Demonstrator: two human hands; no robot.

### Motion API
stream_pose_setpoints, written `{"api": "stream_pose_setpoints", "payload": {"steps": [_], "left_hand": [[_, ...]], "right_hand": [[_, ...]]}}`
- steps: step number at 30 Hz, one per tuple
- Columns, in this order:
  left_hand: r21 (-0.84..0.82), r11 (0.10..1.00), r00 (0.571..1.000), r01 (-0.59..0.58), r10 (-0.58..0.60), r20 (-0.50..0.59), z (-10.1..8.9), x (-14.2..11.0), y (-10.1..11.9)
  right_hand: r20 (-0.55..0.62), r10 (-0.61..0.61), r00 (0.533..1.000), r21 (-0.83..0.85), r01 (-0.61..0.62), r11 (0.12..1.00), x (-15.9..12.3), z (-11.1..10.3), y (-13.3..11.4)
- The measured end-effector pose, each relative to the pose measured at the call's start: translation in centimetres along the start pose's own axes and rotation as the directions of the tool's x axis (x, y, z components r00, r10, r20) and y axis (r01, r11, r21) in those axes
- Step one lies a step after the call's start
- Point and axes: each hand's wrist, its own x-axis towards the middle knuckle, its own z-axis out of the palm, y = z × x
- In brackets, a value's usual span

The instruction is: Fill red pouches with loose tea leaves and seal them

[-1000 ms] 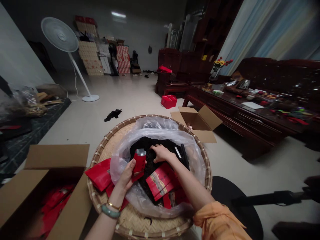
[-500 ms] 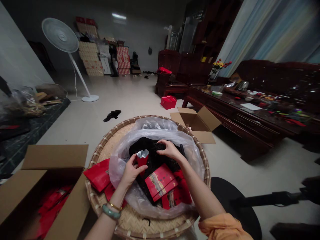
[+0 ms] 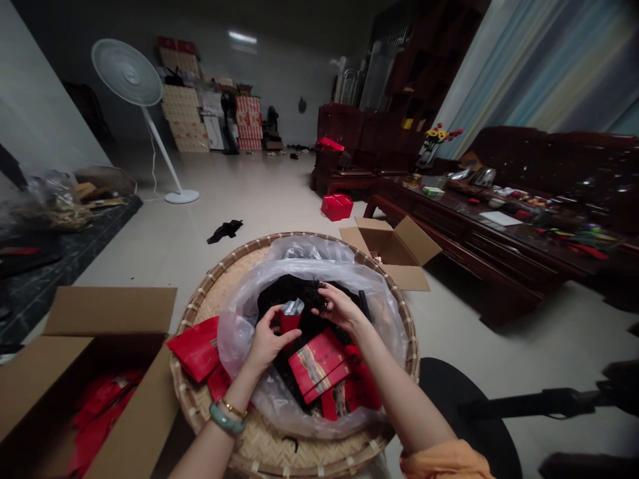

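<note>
My left hand [image 3: 269, 339] is closed round a small red packet [image 3: 289, 323], upright, its silver-lined mouth open at the top. Just to its right, my right hand [image 3: 339, 307] pinches a clump of black dried leaves [image 3: 315, 293], seemingly loose tea. Both hands are over a clear plastic bag [image 3: 239, 293] spread open and filled with the same dark stuff. Flat red packets with a gold pattern [image 3: 319, 362] lie on the leaves inside the bag. The bag rests on a round woven bamboo tray [image 3: 284, 452].
More red pouches [image 3: 196, 349] lie on the tray's left. A cardboard box [image 3: 110, 313] holding red packets stands at left; another open box [image 3: 399, 256] sits beyond the tray at right. A black round base [image 3: 469, 426] stands at right, a white fan [image 3: 182, 196] farther off.
My right hand has come up from the dark leaves with a clump between its fingers, close to the packet. My left hand has shifted slightly right with the packet.
</note>
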Motion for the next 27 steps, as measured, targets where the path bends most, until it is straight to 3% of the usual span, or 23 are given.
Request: {"api": "stream_pose_setpoints", "payload": {"steps": [4,8,11,14,16,19,23,27], "left_hand": [[0.037,0.999,1.000,-0.004,0.005,-0.014,0.0,0.0,0.1],[0.098,0.995,0.999,-0.010,0.014,-0.047,0.4,0.0,0.4],[0.188,0.982,0.996,-0.014,0.030,-0.081,0.6,0.0,0.4],[0.275,0.961,0.991,-0.037,0.070,-0.110,0.7,0.2,0.2],[0.289,0.956,0.988,-0.057,0.095,-0.121,0.7,0.3,0.0],[0.271,0.960,0.984,-0.077,0.117,-0.135,0.8,0.5,-0.3],[0.266,0.960,0.980,-0.091,0.134,-0.146,0.9,0.6,-0.5],[0.250,0.963,0.978,-0.104,0.145,-0.152,1.0,0.5,-0.8]], "right_hand": [[-0.003,-0.022,1.000,0.045,0.023,0.999,-0.5,0.2,-0.4],[0.036,-0.074,0.997,0.042,0.072,0.996,-1.7,1.0,-2.5],[0.103,-0.121,0.987,-0.056,0.127,0.990,-2.8,2.1,-4.1],[0.141,-0.181,0.973,-0.267,0.213,0.940,-3.6,3.1,-4.9],[0.183,-0.250,0.951,-0.419,0.305,0.855,-3.9,3.7,-5.0],[0.256,-0.341,0.905,-0.624,0.424,0.656,-4.2,4.4,-4.8],[0.294,-0.382,0.876,-0.806,0.442,0.394,-4.5,5.0,-4.8],[0.321,-0.386,0.865,-0.846,0.445,0.293,-4.8,5.1,-4.9]]}}
